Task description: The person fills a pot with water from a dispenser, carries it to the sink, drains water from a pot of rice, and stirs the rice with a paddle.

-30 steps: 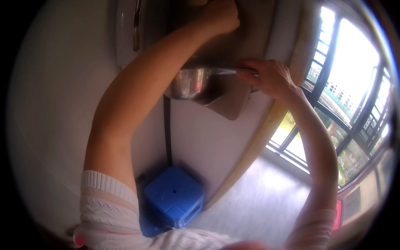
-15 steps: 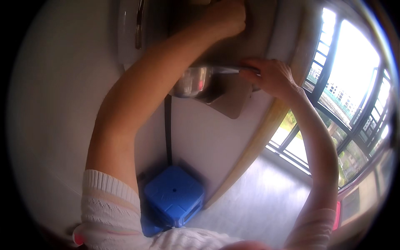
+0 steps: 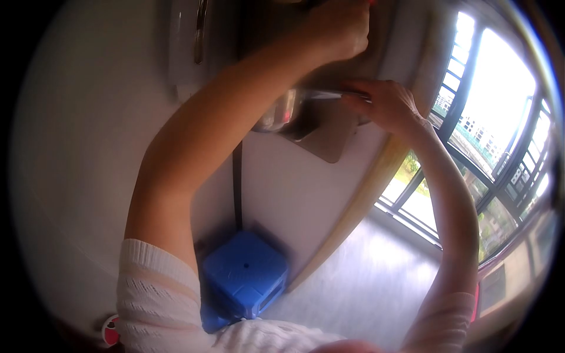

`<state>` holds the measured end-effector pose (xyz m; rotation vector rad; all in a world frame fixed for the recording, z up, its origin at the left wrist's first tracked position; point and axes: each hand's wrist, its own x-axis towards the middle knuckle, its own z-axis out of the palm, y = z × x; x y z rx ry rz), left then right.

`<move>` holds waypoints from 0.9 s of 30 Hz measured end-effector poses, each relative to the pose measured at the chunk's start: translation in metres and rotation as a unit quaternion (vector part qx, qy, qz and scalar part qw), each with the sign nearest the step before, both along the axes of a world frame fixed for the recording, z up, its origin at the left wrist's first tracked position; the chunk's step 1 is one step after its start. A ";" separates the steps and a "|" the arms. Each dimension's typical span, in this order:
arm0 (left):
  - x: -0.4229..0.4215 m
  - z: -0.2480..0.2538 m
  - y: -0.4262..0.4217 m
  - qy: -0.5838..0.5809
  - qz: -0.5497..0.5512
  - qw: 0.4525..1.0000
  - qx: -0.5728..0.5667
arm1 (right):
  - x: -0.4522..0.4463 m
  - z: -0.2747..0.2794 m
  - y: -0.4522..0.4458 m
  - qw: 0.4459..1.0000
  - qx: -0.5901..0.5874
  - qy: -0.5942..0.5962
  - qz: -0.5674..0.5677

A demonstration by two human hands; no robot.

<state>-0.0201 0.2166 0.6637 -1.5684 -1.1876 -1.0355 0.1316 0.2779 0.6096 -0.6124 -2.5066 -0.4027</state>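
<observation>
Metal pan [image 3: 285,113]: far centre, partly behind left forearm [image 3: 235,94] | right hand [image 3: 393,107]: fingers closed around handle [image 3: 326,94] | left hand [image 3: 344,29]: far, fingers' opening and hold cannot be told | handling: likely rigid, fairly light, slick; grip handle end firmly against bowl-side tilt

The left arm bent at the elbow and slanted inward to the left hand [image 3: 344,29], its knuckles curled and its fingertips hidden. Nearer the body and slightly rightward of that hand, the right hand [image 3: 388,106] pointed leftward, fingers and thumb pinched together, its wrist bent above a bowed forearm.
</observation>
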 end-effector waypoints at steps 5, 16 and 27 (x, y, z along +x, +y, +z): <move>0.039 -0.104 -0.087 0.023 -0.113 0.980 -0.163 | 0.002 -0.008 0.022 0.996 0.071 0.021 0.052; -0.051 -0.492 -0.151 -0.199 0.073 0.672 -0.710 | -0.010 -0.006 0.001 1.000 0.000 0.011 -0.003; -0.068 -0.622 -0.201 -0.287 0.205 0.541 -0.763 | -0.029 0.005 -0.003 1.000 0.016 0.009 0.007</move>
